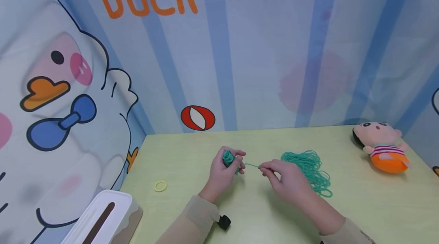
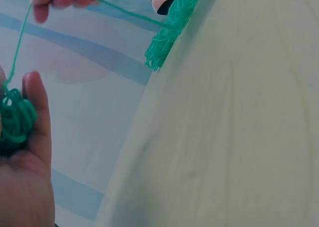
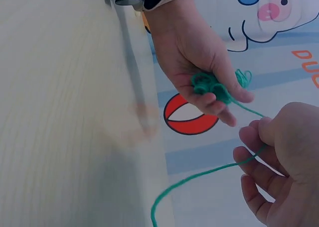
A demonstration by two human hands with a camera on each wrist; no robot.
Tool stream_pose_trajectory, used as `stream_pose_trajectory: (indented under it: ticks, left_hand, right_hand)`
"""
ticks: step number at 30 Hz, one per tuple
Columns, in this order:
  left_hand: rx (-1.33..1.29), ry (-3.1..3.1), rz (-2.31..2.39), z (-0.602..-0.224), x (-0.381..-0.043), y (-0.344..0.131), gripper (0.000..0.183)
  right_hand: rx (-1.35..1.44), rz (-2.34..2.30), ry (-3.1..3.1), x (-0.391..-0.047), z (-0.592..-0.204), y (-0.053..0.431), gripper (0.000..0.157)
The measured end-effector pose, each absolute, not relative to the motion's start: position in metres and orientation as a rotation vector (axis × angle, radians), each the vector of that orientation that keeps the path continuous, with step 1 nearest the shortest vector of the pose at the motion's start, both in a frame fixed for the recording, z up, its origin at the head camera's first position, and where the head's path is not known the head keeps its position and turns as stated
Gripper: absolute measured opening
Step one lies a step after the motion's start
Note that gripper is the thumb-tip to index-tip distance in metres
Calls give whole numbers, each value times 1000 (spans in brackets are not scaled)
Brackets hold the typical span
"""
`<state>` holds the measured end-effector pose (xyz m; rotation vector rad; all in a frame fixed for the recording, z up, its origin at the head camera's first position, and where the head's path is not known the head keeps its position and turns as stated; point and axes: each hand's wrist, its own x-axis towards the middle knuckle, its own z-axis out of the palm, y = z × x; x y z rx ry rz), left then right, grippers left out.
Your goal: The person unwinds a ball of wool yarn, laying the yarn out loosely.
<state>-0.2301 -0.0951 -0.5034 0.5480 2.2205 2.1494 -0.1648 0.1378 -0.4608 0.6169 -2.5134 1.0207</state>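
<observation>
In the head view my left hand (image 1: pixel 222 171) grips a small bundle of green yarn (image 1: pixel 228 158), its thumb and fingers curled round it. A short taut strand (image 1: pixel 252 165) runs from that bundle to my right hand (image 1: pixel 288 178), which pinches it between thumb and fingertips. Behind the right hand, on the table, lies a loose pile of the same green yarn (image 1: pixel 305 164). From the right wrist view, the strand passes through the right hand's fingers (image 3: pixel 261 172) and trails on down and left. The left wrist view shows it leading to the pile (image 2: pixel 172 33).
A yellow ring (image 1: pixel 160 186) lies on the table (image 1: pixel 192 148) at left. At the near left corner stands a white-topped box (image 1: pixel 113 202) with a dark slot. A plush doll (image 1: pixel 384 146) rests at the far right. A printed curtain (image 1: pixel 260 45) hangs behind the table.
</observation>
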Motion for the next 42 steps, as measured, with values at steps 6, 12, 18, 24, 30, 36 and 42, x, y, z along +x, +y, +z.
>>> stream_pose_trajectory:
  ticks: [6,12,18,24,30,36,42]
  left_hand:
    - [460,2302,2133,-502,-228,-98,35]
    - [486,2228,2160,-500,-228,-98,34]
    - [484,2211,2173,-502,-229,-98,21]
    - [461,2200,2172,-503,-230,-100,26]
    - [474,2218,2175,-501,-228,-104,30]
    - [545,2158,2197,-501,-230,-106,11]
    - [555,2125,2185,-500,-228,-106,13]
  right_hand:
    - [599,1019,-2524,-159,-461,171,18]
    - [515,966,-2559,-154,-466,200,15]
    - [384,927,-2677,-152,-467,227,18]
    - [325,874,-2778,-150,-465,251,20]
    - [240,854,-2925,-152,-463,273,25]
    - [137,781,-3007,-157,-469,296,28]
    - [96,802,-3073,-164,-475,304,18]
